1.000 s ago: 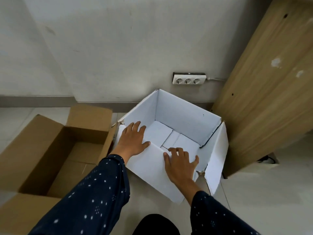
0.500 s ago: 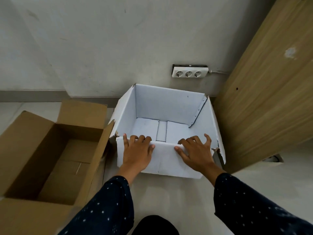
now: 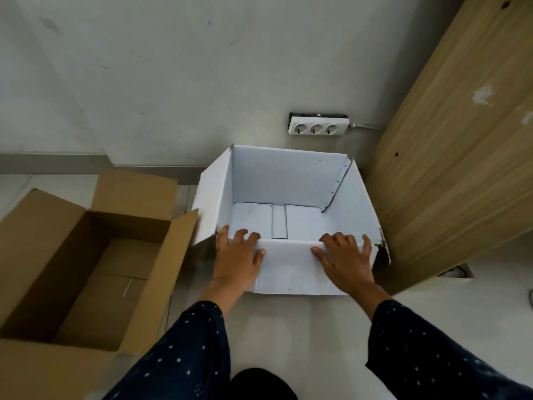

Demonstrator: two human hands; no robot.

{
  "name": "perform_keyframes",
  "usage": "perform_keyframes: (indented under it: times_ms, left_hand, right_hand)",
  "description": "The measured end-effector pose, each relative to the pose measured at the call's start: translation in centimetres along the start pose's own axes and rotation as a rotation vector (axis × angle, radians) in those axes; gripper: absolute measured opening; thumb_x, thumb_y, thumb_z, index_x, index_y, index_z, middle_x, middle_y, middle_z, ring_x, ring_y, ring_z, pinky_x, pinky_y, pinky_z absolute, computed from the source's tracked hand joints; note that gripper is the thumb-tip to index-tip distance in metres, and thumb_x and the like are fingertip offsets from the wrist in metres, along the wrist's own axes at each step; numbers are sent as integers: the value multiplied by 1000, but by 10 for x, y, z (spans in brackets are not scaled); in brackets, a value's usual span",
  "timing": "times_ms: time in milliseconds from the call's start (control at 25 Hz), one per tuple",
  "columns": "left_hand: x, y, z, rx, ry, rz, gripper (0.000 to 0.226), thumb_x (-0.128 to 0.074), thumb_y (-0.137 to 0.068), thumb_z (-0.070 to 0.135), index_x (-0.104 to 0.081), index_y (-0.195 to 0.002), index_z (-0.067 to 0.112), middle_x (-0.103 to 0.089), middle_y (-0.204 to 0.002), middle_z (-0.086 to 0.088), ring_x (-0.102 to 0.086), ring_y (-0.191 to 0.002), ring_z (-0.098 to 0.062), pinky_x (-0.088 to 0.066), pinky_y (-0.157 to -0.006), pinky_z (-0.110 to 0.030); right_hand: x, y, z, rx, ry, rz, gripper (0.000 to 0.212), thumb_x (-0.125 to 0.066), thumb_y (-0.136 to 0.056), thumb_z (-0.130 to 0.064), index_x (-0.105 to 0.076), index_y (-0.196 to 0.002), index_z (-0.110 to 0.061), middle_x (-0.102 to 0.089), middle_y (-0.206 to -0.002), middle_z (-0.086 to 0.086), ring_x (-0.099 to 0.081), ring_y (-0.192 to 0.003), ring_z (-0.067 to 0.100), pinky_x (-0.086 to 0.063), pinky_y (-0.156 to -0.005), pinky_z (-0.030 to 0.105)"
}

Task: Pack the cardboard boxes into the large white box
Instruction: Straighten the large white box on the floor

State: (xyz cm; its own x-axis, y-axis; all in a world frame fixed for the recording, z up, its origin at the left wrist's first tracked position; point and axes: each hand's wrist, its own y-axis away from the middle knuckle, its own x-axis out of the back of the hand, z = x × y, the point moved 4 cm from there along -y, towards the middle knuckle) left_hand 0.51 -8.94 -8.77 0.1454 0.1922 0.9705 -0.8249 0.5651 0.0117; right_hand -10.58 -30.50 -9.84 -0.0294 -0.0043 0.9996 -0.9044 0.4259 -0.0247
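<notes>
Now both hands lie flat with fingers spread on the near flap of the large white box (image 3: 288, 180), which stands open on the floor (image 3: 288, 327) against the wall (image 3: 202, 67). The left hand (image 3: 238, 259) covers the flap's left corner and the right hand (image 3: 344, 261) its right end, each grip open, fingertips hooked over the top edge, clamped on nothing. Between the two hands the flap is bare. Beyond the fingertips the box's inside holds only its folded bottom flaps. Left of the left hand an open brown cardboard box (image 3: 86, 255) stands on the floor, one flap touching the white box. Beyond the right hand a wooden panel (image 3: 461, 154) leans beside the box, with a power strip (image 3: 317, 128) on the wall.
</notes>
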Motion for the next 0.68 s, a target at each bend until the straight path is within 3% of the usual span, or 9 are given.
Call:
perform_keyframes:
  times_ms: [120, 200, 320, 480, 600, 680]
  left_hand:
    - [-1, -2, 6, -16, 98, -167, 52, -44, -92, 47, -35, -140, 30, -31, -153, -3, -8, -145, -37, -5, -118, -53]
    - [15, 1, -5, -38, 189, -228, 56, -46, -91, 44, -31, -143, 30, -25, -157, 1, -13, -146, -30, -14, -118, -46]
    - [60, 12, -36, -107, 216, 16, 45, -46, -91, 37, -42, -135, 30, -39, -149, 4, -40, -133, -21, -35, -107, -38]
    - [115, 40, -117, -18, 138, 266, 36, -48, -89, 31, -50, -125, 27, -52, -130, 4, -52, -115, -16, -48, -96, -36]
    - [135, 74, -205, 182, 104, 316, 35, -50, -89, 30, -51, -124, 28, -50, -133, 3, -47, -121, -19, -48, -97, -40]
    - [137, 101, -262, 318, 29, 302, 38, -52, -88, 30, -51, -126, 26, -44, -141, -2, -42, -128, -25, -44, -102, -44]
  right_hand:
    - [3, -8, 17, 10, 12, -127, 44, -20, -93, -62, -49, -113, -36, -58, -113, -7, -51, -113, 19, -18, -109, 58]
    - [8, -11, 13, -20, -40, -192, 45, -19, -92, -64, -52, -111, -39, -58, -117, -9, -49, -117, 18, -16, -109, 58]
    - [29, -19, -21, -28, -185, -35, 37, -34, -94, -58, -61, -110, -37, -59, -121, -7, -48, -121, 19, -19, -108, 55]
    - [68, -25, -141, 248, -459, 199, 26, -50, -95, -39, -63, -112, -24, -64, -114, 0, -56, -106, 22, -42, -87, 35]
    - [73, -1, -246, 340, -607, 105, 26, -52, -95, -37, -55, -118, -26, -60, -114, -1, -59, -98, 17, -50, -77, 28]
    - [48, 28, -299, 242, -604, -6, 38, -54, -92, -39, -46, -128, -27, -51, -128, 3, -56, -109, 22, -52, -86, 36]
